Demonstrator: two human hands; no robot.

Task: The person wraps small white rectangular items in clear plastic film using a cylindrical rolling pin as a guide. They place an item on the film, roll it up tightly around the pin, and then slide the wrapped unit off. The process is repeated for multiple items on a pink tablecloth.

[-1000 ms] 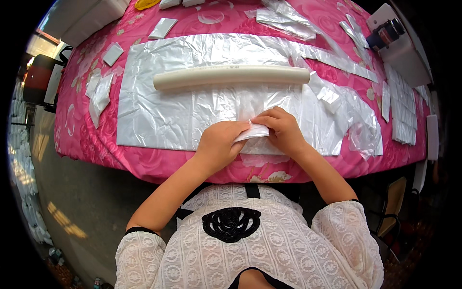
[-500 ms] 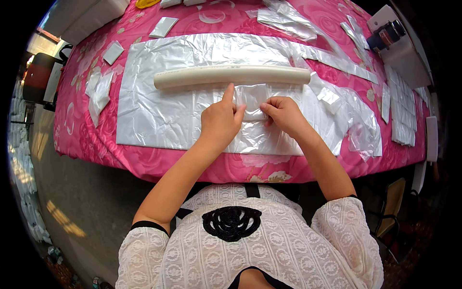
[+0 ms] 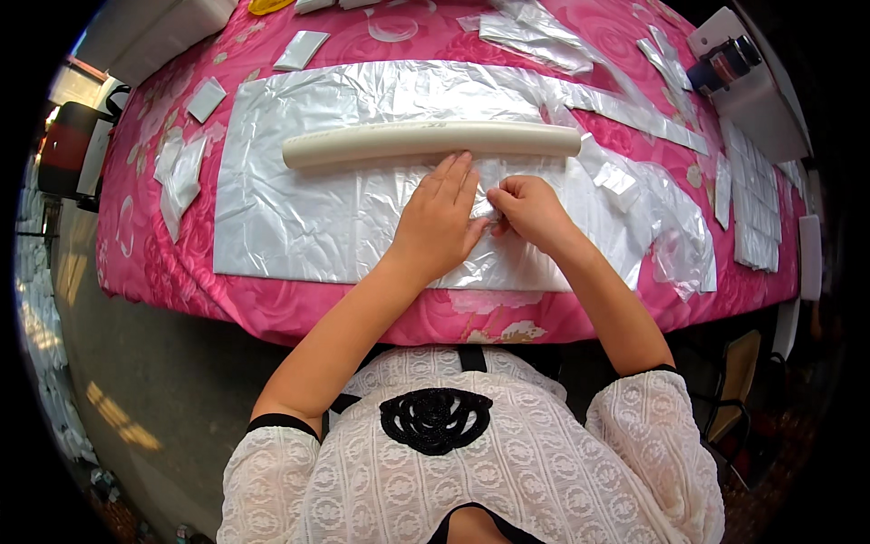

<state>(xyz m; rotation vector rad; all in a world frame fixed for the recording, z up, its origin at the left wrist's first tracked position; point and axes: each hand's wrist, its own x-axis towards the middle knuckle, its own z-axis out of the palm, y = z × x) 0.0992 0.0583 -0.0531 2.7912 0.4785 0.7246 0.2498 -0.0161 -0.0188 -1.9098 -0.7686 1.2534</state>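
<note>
A pile of thin silvery-white plastic sheets [image 3: 290, 213] lies spread on the table. Across it rests a cream-coloured plastic pipe [image 3: 426, 143], lying left to right. My left hand [image 3: 439, 216] is open and flat on the sheets just below the pipe, fingers stretched out and close together, thumb pointing toward my right hand. Beside it, my right hand [image 3: 533, 214] is closed in a pinch on the plastic film, its fingertips close to my left thumb. My two hands partly hide the film between them.
The table has a pink flowered cloth [image 3: 272, 313]. Small folded plastic packets [image 3: 301, 51] lie to the far left, crumpled film [image 3: 680, 249] to the right. A stack of folded plastic [image 3: 754, 204] and a dark flask [image 3: 725, 65] by a white box [image 3: 766, 118] stand at the right.
My left hand has gone from a pointing finger to flat fingers laid over the film, slightly to the right. My right hand stays pinched at nearly the same spot.
</note>
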